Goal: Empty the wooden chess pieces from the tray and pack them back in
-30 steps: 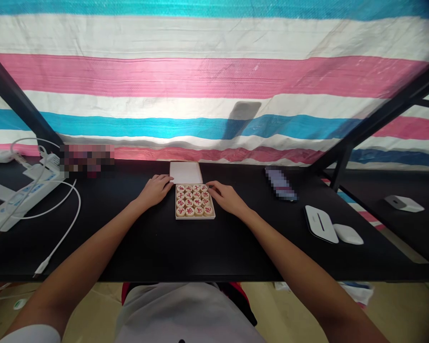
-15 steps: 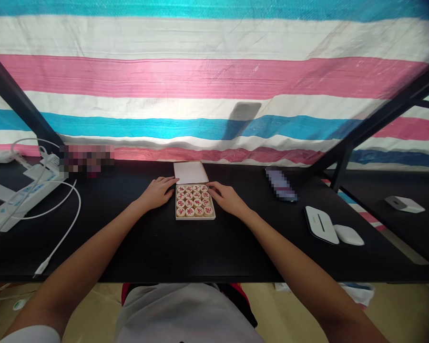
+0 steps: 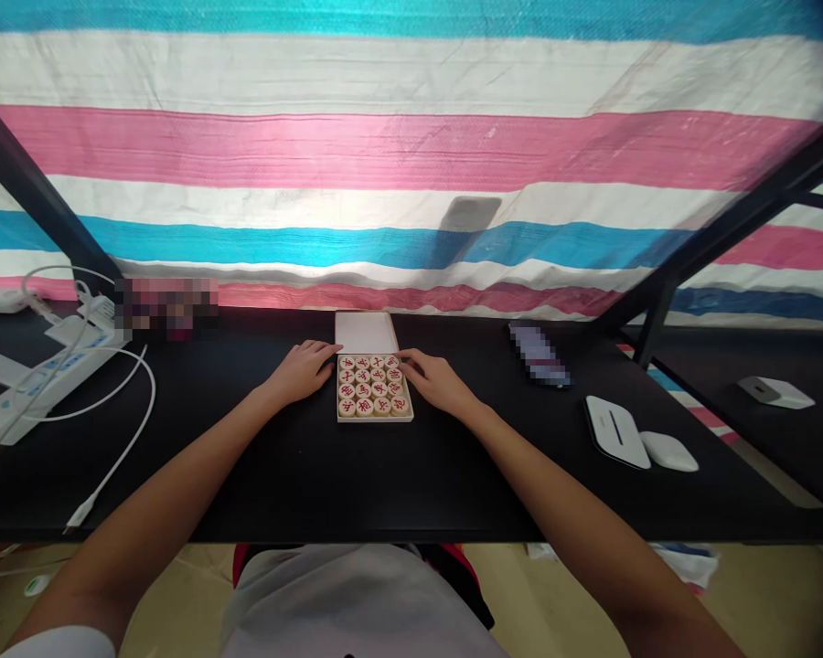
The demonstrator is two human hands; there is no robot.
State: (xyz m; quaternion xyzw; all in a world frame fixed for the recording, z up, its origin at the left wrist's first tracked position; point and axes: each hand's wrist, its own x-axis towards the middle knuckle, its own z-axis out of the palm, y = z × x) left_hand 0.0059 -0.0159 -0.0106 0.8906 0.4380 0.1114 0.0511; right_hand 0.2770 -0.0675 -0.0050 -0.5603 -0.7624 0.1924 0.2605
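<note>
A small square box [image 3: 374, 417] filled with several round wooden chess pieces [image 3: 374, 384] marked in red lies on the black table [image 3: 357, 475]. Just behind it lies its flat white lid [image 3: 366, 331]. My left hand [image 3: 303, 369] rests at the box's left side, fingers loosely curled and touching its far left corner. At the right side my right hand [image 3: 435, 379] rests too, its fingertips on the box's far right corner. Neither hand has lifted anything.
White power strips [image 3: 37, 379] with cables [image 3: 120, 402] lie at the left. A blurred phone-like object [image 3: 539, 353] lies to the right, with a white flat device [image 3: 615, 429] and a white oval object [image 3: 668, 450] beyond. A striped tarp [image 3: 411, 155] hangs behind the table.
The white lid has slid a little to the right behind the box. Both hands have stayed at the box's sides, barely moving.
</note>
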